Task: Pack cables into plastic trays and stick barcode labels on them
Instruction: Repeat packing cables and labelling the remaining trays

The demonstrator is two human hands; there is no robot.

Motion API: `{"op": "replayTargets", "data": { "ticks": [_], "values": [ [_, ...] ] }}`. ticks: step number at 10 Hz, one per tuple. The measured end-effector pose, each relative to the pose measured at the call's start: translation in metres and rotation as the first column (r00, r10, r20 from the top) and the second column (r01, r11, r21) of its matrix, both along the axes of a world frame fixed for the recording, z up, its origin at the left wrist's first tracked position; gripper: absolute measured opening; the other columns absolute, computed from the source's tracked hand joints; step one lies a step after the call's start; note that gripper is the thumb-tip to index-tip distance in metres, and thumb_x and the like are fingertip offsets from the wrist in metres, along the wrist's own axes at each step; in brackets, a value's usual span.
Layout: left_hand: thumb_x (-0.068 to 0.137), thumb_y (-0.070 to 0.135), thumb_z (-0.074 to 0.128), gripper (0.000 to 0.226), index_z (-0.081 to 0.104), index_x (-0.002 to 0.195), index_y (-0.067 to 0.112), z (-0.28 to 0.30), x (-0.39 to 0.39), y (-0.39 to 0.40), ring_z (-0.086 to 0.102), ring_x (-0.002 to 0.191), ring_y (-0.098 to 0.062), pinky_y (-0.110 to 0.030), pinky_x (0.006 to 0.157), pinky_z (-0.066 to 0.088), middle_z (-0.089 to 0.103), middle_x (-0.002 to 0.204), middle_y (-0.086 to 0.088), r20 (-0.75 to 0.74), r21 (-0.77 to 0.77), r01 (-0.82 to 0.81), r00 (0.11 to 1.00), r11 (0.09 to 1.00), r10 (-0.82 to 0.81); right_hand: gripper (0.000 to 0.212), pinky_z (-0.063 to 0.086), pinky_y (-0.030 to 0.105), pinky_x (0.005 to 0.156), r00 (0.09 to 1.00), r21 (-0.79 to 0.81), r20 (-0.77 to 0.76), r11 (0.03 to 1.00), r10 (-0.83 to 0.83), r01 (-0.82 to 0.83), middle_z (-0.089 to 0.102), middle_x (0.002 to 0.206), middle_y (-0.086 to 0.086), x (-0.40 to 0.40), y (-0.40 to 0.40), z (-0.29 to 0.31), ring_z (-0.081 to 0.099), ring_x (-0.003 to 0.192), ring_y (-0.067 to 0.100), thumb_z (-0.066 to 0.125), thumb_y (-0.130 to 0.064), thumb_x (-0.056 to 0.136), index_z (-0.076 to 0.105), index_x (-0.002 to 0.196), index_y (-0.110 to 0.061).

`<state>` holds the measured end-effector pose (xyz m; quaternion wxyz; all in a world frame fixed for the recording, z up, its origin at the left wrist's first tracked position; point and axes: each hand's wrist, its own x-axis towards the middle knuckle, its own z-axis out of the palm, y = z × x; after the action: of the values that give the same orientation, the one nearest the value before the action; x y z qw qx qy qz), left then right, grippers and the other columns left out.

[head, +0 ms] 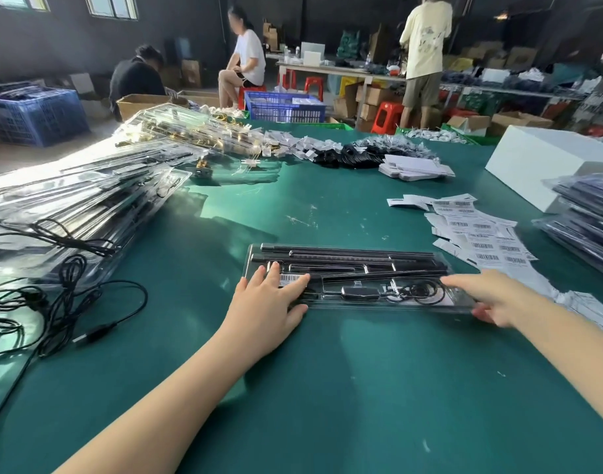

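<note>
Tray (354,304), clear plastic and filled with black rods and a coiled cable (421,291), is lying on the green bench (293,388) before me. My left hand (271,302) is pressing flat, fingers spread, beside its barcode label (289,279); my right hand (491,297) is gripping the tray's right end, hiding that corner.

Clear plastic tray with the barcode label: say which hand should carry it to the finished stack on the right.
Right, probably. The right hand already holds the clear plastic tray at its end nearest the stack of filled trays; the left hand lies flat on the white barcode label.
</note>
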<state>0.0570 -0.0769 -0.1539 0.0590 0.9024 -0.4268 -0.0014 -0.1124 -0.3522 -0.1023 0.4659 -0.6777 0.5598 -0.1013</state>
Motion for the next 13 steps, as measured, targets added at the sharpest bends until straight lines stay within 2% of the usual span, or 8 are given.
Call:
{"op": "replayTargets", "data": {
  "ticks": [4,7,8,9,10,11,12,13],
  "values": [
    [0.090,0.048,0.055,0.050,0.041,0.138,0.050,0.004,0.019,0.016,0.010,0.148,-0.017,-0.040,0.119,0.008,0.022,0.158,-0.004,-0.266,-0.375,-0.062,0.963,0.925,-0.043,0.025,0.055,0.023,0.045,0.894,0.490,0.447,0.826,0.037,-0.280,0.062,0.064,-0.001,-0.031,0.000,0.024,0.062,0.050,0.008,0.069,-0.020,0.071,0.066,0.094,-0.012],
    [0.093,0.024,0.061,0.047,0.048,0.134,0.043,0.013,0.016,0.007,0.049,0.128,-0.011,-0.032,0.106,0.039,0.054,0.139,0.004,-0.663,-0.715,-0.520,0.716,0.467,-0.217,0.021,0.056,0.026,0.057,0.605,-0.312,0.666,0.900,0.436,-0.305,0.071,0.079,-0.007,-0.014,0.050,0.054,0.067,0.060,0.009,0.068,-0.020,0.079,0.073,0.091,-0.036],
    [0.091,0.035,0.058,0.039,0.053,0.129,0.030,0.024,0.006,-0.004,0.065,0.110,-0.015,-0.034,0.086,0.055,0.063,0.128,-0.003,-0.801,-0.502,-0.752,0.218,0.428,-0.557,0.035,0.046,0.021,0.052,0.685,-0.903,0.097,0.354,0.722,-0.245,0.062,0.074,-0.005,-0.001,0.074,0.044,0.058,0.053,0.011,0.066,-0.019,0.090,0.059,0.114,-0.045],
    [0.087,0.055,0.050,0.056,0.056,0.128,0.017,0.031,0.002,-0.013,0.066,0.104,-0.030,-0.046,0.079,0.058,0.067,0.119,-0.013,-0.786,-0.360,-0.750,-0.077,0.555,-0.614,0.049,0.043,0.024,0.040,0.682,-0.909,-0.417,-0.271,0.600,-0.317,0.054,0.068,-0.001,0.011,0.106,0.022,0.051,0.044,0.018,0.060,-0.006,0.076,0.067,0.119,-0.030],
    [0.097,0.033,0.050,0.039,0.062,0.116,0.001,0.029,-0.005,-0.016,0.071,0.089,-0.033,-0.047,0.070,0.059,0.071,0.103,-0.021,-0.842,-0.323,-0.741,-0.061,0.589,-0.537,0.047,0.045,0.026,0.043,0.649,-0.847,-0.524,-0.418,0.551,-0.329,0.052,0.065,-0.002,0.011,0.124,-0.008,0.051,0.052,0.016,0.059,0.002,0.072,0.075,0.109,-0.023],
    [0.092,0.004,0.055,0.016,0.060,0.105,-0.004,0.026,-0.005,-0.018,0.072,0.073,-0.029,-0.049,0.071,0.060,0.073,0.089,-0.021,-0.861,-0.324,-0.791,0.020,0.519,-0.508,0.033,0.050,0.035,0.083,0.790,-0.933,-0.104,0.215,0.605,-0.288,0.059,0.098,0.003,0.005,0.134,-0.023,0.056,0.090,0.019,0.064,-0.014,0.089,0.067,0.122,-0.019],
    [0.093,0.002,0.052,0.012,0.061,0.097,-0.006,0.039,-0.014,-0.035,0.071,0.066,-0.026,-0.046,0.070,0.058,0.072,0.083,-0.019,-0.804,-0.319,-0.836,-0.010,0.447,-0.594,0.046,0.049,0.034,0.089,0.693,0.077,0.721,0.995,-0.017,-0.056,0.067,0.116,0.004,0.004,0.148,-0.009,0.068,0.102,0.016,0.064,-0.026,0.092,0.049,0.135,-0.027],
    [0.097,0.005,0.050,0.015,0.062,0.100,-0.002,0.052,-0.042,-0.064,0.070,0.068,-0.021,-0.031,0.057,0.058,0.072,0.085,-0.016,-0.777,-0.367,-0.830,0.025,0.420,-0.629,0.027,0.054,0.038,0.072,0.588,0.496,0.747,0.849,-0.310,-0.181,0.075,0.099,0.010,0.007,0.146,0.003,0.073,0.087,0.023,0.046,-0.040,0.099,0.060,0.114,-0.022]
  ]
}}
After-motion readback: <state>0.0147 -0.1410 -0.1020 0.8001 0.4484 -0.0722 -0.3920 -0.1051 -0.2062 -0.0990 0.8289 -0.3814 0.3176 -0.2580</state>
